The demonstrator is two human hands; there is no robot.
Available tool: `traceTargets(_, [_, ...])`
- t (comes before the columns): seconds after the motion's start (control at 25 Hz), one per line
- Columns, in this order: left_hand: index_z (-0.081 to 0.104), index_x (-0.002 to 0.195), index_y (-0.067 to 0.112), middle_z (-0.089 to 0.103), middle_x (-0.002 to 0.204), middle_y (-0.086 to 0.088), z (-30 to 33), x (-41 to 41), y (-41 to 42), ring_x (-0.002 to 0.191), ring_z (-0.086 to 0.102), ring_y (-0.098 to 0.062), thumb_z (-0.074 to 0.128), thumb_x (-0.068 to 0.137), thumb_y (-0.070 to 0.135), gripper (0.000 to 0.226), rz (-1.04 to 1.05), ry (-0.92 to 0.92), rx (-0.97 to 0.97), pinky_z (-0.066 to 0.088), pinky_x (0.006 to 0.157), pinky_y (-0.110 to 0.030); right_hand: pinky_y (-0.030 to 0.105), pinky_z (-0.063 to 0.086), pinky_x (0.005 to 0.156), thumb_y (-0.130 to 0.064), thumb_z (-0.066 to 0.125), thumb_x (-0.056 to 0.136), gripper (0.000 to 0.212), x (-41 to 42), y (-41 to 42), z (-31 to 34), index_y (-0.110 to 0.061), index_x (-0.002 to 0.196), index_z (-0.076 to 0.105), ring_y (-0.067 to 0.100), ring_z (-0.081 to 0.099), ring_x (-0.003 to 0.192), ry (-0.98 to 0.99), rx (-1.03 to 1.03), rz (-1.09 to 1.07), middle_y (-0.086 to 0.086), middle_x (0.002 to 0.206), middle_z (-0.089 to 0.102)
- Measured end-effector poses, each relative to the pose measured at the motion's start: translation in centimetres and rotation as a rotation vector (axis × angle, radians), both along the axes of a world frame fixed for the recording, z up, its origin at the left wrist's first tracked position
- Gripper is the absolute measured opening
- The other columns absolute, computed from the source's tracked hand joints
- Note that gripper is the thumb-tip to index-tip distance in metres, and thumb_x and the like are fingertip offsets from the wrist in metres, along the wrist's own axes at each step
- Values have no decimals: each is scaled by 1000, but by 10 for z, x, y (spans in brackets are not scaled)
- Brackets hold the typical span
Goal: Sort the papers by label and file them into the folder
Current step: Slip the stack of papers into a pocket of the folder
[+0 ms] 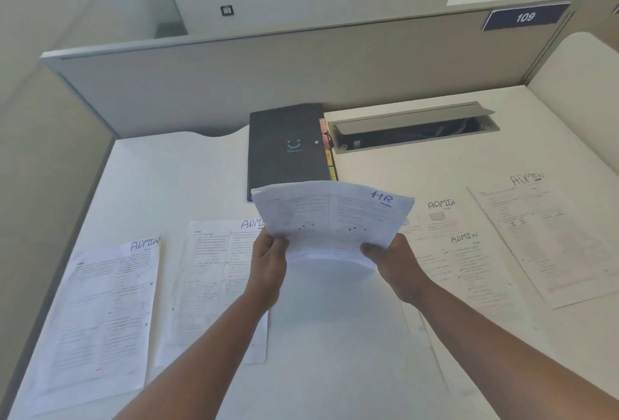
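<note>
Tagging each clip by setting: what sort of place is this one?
Most likely an office cubicle: a white desk walled by grey partition panels, one bearing a numbered plate, 109. A cable slot is set into the desk.

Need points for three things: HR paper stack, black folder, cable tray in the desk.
HR paper stack [335, 218], head view, middle of the top sheet.
Black folder [288, 148], head view, centre of the closed cover, by the smiley print.
Cable tray [407, 120], head view, on the raised grey lid.
</note>
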State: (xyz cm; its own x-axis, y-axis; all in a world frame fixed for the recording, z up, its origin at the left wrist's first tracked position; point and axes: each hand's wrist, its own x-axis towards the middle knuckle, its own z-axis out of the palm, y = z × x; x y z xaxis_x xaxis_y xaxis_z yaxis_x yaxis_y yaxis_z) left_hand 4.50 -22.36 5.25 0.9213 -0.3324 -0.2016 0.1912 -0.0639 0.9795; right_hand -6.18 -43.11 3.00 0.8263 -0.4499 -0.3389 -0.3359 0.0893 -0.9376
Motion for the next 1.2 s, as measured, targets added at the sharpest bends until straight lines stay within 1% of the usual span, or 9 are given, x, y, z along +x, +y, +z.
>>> traceTargets(0.16, [55,75,16,57,69,14,-10,-7,-13,80,50,-18,49,86,-1,21,89,43,77,40,69,-28,30,49,71,0,57,91,33,1,-9,-11,-18,112,76,23,62,86,38,34,75,14,107,76])
traceTargets(0.24, [63,85,11,66,76,12,-20,-7,-15,83,57,-21,55,82,9,9,72,62,106,44,72,-28,23,44,62,-11,57,84,34,3,-11,-18,-19,112,76,18,57,75,53,50,100,8,96,76])
traceTargets(0.36, [71,115,14,79,103,10,-25,0,-22,100,71,-12,64,100,11,16,44,75,170,52,86,-25,20,51,75,-13,63,95,22,12,-22,-22,-28,105,76,9,68,85,44,85,121,-6,100,80])
traceTargets(0.44, [71,114,20,79,106,10,-25,8,-27,104,73,-9,61,103,12,16,12,62,198,54,90,-25,14,52,81,-15,61,104,22,22,-32,-16,-33,110,73,-3,71,95,20,80,144,-16,105,78])
traceTargets(0.64, [71,116,21,80,110,4,-28,56,-50,105,75,-20,65,101,12,18,-64,113,253,58,95,-42,32,59,91,-16,61,104,21,61,-68,-14,-16,122,73,17,75,102,30,44,140,-2,113,79])
traceTargets(0.8, [68,101,19,79,87,4,-31,95,-74,83,74,-20,61,102,22,8,21,105,380,58,80,-36,44,60,95,-11,62,102,22,98,-114,-30,-11,122,73,27,76,103,89,178,19,7,116,78])
traceTargets(0.92, [62,101,25,72,99,7,-46,125,-89,92,68,-18,62,99,21,4,41,-71,542,54,85,-36,47,59,93,-6,63,101,22,126,-149,-41,-12,121,72,29,75,103,104,322,-112,8,118,77])
traceTargets(1.04, [55,131,29,57,138,7,-71,150,-99,131,53,-21,77,85,47,55,-154,-418,810,44,111,-50,47,58,93,-4,63,99,32,157,-172,-44,-9,130,68,32,73,111,68,462,-144,7,122,77])
traceTargets(1.2, [25,159,29,17,171,2,-85,164,-124,159,3,-22,70,80,70,99,-321,-543,1058,9,126,-50,51,57,95,-3,62,99,34,188,-188,-54,-14,131,68,32,72,114,13,536,-184,7,126,75])
